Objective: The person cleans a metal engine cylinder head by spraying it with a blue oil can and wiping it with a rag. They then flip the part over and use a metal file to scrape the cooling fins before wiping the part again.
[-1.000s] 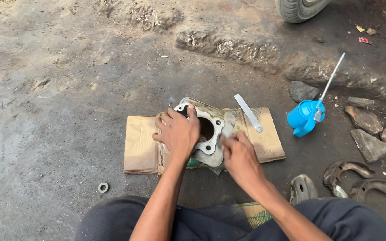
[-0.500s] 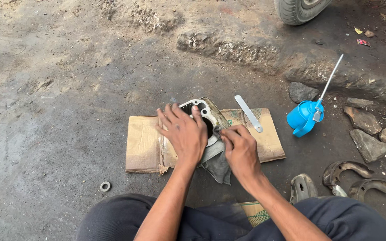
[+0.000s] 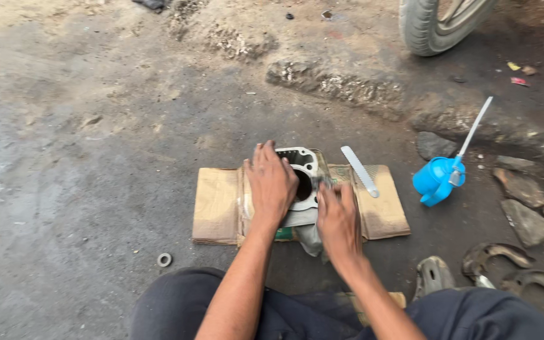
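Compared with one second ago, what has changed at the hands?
The left hand slid further over the metal cylinder block, covering more of its bore. The right hand stayed pressed at its near edge. The cardboard, flat metal tool and blue oil can kept their places.

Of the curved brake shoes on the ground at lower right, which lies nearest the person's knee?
The grey brake shoe beside the right knee; the two rusty brake shoes lie farther right.

Grey metal cylinder block [image 3: 303, 179] — flat on cardboard [image 3: 218, 204]
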